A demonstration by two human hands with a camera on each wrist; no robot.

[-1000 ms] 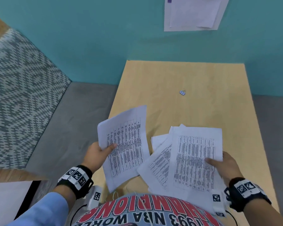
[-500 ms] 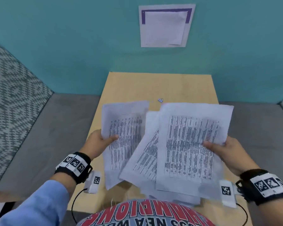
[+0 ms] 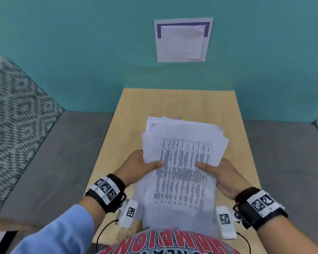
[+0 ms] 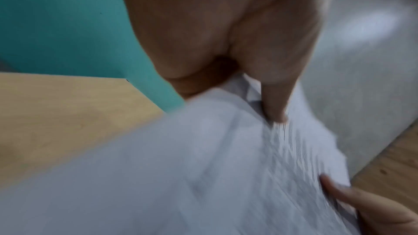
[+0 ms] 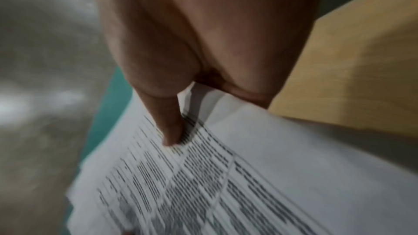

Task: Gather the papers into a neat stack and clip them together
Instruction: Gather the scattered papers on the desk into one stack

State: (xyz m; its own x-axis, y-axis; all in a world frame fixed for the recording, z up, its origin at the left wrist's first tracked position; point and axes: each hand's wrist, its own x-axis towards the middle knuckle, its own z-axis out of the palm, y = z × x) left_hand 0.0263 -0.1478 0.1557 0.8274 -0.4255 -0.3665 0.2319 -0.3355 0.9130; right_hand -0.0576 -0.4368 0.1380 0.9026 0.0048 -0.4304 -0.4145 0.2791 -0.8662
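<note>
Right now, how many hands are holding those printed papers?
2. The left hand grips the papers at their left edge, the right hand at their right edge, thumbs on top; the other fingers are hidden underneath.

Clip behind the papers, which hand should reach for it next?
Left, marginally: the clip peeks out left of the stack's middle, nearer the left hand; the right hand also grips the papers.

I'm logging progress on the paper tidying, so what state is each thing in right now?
papers: gathered in one bundle, held above the table, edges still uneven, not clipped
left hand: grips the bundle's left edge, thumb on top
right hand: grips the bundle's right edge, thumb on top
clip: on the table, mostly hidden behind the papers, unused
table: bare wood around the bundle
</note>
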